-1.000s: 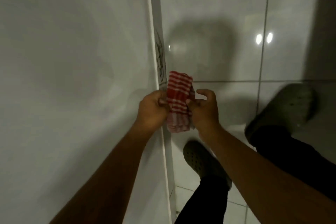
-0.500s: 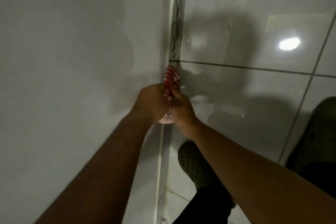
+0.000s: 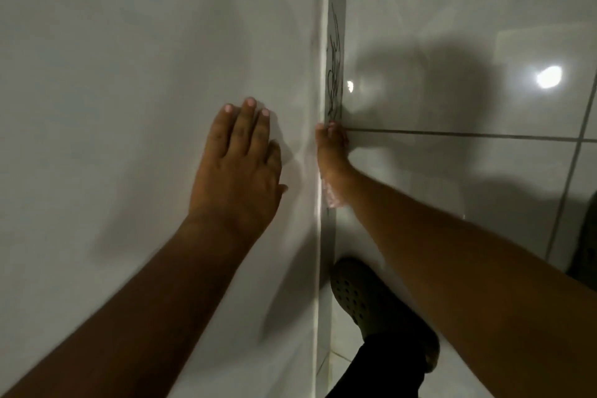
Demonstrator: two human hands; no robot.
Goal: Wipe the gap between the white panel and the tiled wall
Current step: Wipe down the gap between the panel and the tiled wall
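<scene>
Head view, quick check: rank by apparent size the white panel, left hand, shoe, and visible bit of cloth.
1. white panel
2. left hand and shoe: look alike, and distance differs, so unranked
3. cloth, only a sliver shows

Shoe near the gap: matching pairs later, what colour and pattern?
Dark olive green shoe with small round holes, in the head view.

Cloth [image 3: 332,199] mostly hidden behind right hand [image 3: 332,152]; grip unclear.

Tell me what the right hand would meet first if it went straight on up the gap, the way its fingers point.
Probably the dark scribbled marks just above the right hand, in the strip between the white panel and the tiled wall. Beyond them the gap looks free, though its depth is unclear.
</scene>
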